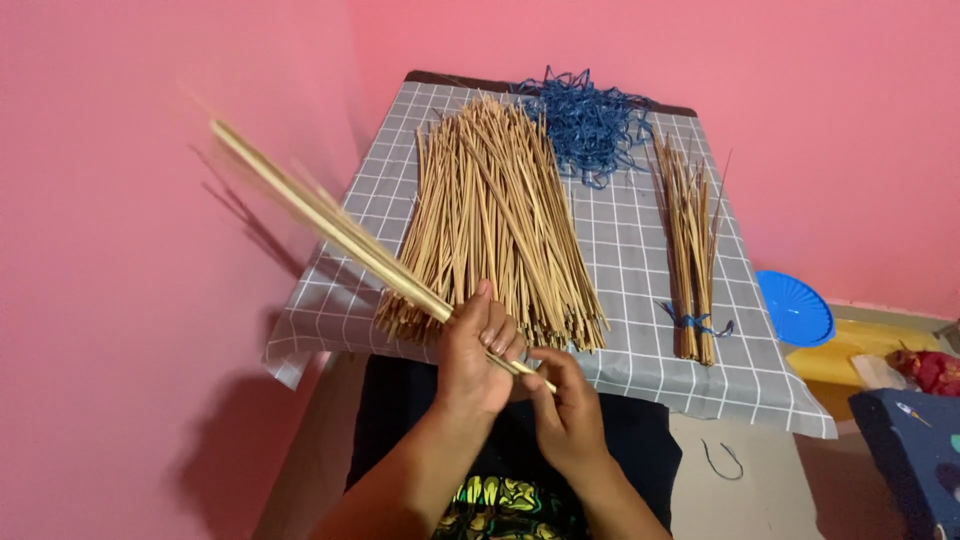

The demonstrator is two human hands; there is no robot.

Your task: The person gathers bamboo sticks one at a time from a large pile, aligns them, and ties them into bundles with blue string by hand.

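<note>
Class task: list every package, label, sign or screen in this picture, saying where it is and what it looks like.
Red crinkled wrapper: far right edge, on the yellow surface, partly cut off.
Dark blue box-like thing with small coloured marks: lower right corner; what it is cannot be told.
No signs or screens in view.

No labels, signs or screens are showing anywhere. At the far right edge, a few things that may be packages are lying low beside the desk [640, 370]: a flat yellow packet [835, 362] is sitting just past the desk's right corner, a crumpled red wrapper [935, 370] is resting against its right end, and a small pale wrapper [878, 372] is lying between them. A dark blue box [915, 440] with light specks is standing just below them. Their kind is too blurred to tell.
</note>
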